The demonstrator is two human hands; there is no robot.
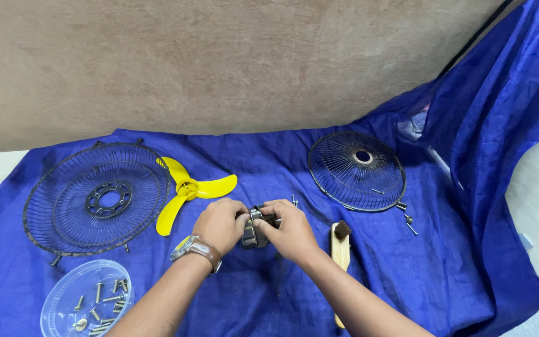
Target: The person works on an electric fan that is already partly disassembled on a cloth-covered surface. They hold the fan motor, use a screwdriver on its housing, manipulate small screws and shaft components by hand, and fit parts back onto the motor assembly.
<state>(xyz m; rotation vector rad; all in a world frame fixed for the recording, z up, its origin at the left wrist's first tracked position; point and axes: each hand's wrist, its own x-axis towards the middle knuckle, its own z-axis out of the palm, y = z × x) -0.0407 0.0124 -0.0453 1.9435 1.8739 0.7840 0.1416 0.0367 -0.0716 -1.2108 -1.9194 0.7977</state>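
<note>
Both my hands grip a small dark metal fan motor [254, 228] just above the blue cloth [238, 162]. My left hand [219, 223], with a brown-strapped watch on its wrist, clasps the motor's left side. My right hand [289, 229] clasps its right side, fingers curled over the top. A yellow three-bladed fan blade [188, 190] lies just left of my hands. Most of the motor is hidden under my fingers.
A large black wire fan guard [98, 198] lies at the left and a smaller wire guard [357, 170] at the right. A clear plastic bowl [63, 296] holds several screws. A wooden-handled brush [340, 242] and loose screws [409, 222] lie right of my hands.
</note>
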